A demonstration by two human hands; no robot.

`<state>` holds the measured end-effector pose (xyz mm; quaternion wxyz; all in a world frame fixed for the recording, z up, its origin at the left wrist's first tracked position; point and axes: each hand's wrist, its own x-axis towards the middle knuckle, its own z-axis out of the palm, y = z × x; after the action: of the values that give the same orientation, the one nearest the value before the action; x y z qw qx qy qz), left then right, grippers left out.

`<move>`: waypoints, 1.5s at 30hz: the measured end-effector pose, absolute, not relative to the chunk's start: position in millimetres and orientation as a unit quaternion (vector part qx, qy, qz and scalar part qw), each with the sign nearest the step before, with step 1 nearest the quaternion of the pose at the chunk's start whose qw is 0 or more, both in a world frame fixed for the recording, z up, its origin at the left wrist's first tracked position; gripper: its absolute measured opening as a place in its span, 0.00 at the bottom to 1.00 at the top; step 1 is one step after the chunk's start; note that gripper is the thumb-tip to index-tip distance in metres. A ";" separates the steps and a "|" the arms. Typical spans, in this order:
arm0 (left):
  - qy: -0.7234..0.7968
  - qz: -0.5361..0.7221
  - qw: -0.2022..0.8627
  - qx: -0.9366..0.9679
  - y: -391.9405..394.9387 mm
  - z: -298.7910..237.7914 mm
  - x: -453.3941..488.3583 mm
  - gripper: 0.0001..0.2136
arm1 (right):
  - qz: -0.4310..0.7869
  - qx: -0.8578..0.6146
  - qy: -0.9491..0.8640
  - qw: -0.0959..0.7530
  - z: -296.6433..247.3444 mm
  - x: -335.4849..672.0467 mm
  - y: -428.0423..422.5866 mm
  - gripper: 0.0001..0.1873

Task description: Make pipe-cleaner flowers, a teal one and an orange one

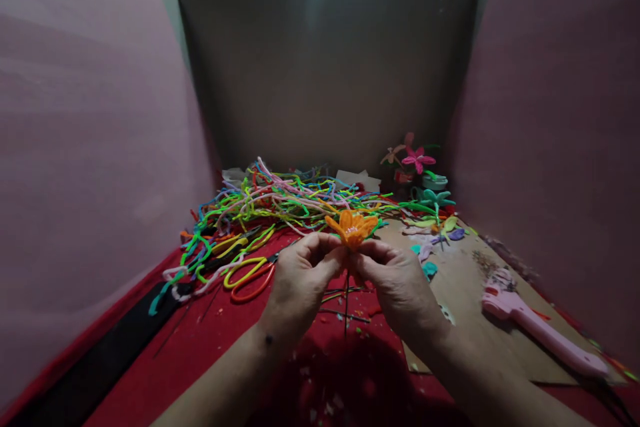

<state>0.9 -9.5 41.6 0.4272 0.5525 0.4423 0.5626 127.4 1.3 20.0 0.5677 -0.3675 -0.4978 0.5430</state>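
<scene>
An orange pipe-cleaner flower (352, 229) stands upright in the middle of the head view, its petals spread and a thin dark stem hanging below. My left hand (306, 275) pinches the flower's base from the left, thumb and fingers closed. From the other side my right hand (401, 280) pinches the same base, the fingertips of both hands nearly meeting there. The fingertips partly hide where petals and stem join. Just left of my left hand lie scissors (253, 278) with yellow and red handles.
A tangled heap of coloured pipe cleaners (280, 197) lies behind my hands. On the right, a cardboard sheet (450, 320) bears a pink hot-glue gun (543, 327) and small petals. A pink flower (419, 160) stands at the back. A black strip (100, 360) lies left on red cloth.
</scene>
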 end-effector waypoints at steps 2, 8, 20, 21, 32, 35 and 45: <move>0.442 0.555 0.440 0.551 -11.0 40.7 2.1 0.07 | 0.501 -0.373 -0.526 0.577 19.4 128.4 -0.1 0.07; 0.402 0.532 0.485 0.566 -10.7 31.5 1.1 0.11 | 0.361 -0.347 -0.629 0.595 10.9 134.4 -2.6 0.06; 0.363 0.558 0.515 0.541 -15.5 30.4 5.7 0.10 | 0.270 -0.350 -0.663 0.604 9.6 135.7 -5.7 0.06; 0.361 0.558 0.517 0.539 -15.2 30.6 5.3 0.11 | 0.251 -0.344 -0.671 0.607 10.4 136.0 -5.8 0.07; 0.352 0.549 0.516 0.556 -13.6 32.5 0.1 0.10 | 0.235 -0.299 -0.686 0.620 8.2 137.9 -4.6 0.10; 0.373 0.509 0.525 0.571 -11.1 41.6 -7.5 0.08 | 0.259 -0.303 -0.684 0.611 7.6 137.8 -6.8 0.09; 0.372 0.524 0.530 0.553 -1.1 76.4 -29.9 0.08 | 0.328 -0.244 -0.727 0.552 7.2 140.5 -9.9 0.07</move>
<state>-29.9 -1.1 76.4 0.5301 0.5531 0.3721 0.5240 140.5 -9.9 7.2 0.5519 -0.2442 -0.7267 0.3282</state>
